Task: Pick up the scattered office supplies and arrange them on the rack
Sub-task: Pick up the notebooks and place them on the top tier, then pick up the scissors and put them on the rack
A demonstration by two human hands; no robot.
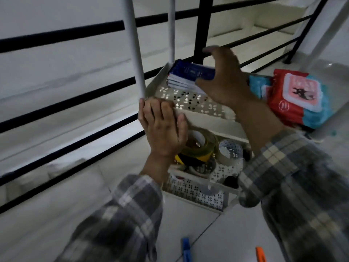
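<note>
A white perforated rack [190,103] with white poles stands on the floor by a black railing. A stack of blue and white booklets [186,76] lies at the back left of its upper shelf. My right hand [224,80] grips the stack's right end, thumb under and fingers over it. My left hand [164,127] clutches the front left corner of that shelf. On the shelf below lie a yellow tape roll [203,148] and a white tape roll [230,151], with darker small items beside them.
Red and blue wet-wipe packs [294,99] lie to the right of the rack. A blue clip [187,249] and an orange clip [260,254] lie on the white tiled floor near me. The black railing [75,103] runs behind and left of the rack.
</note>
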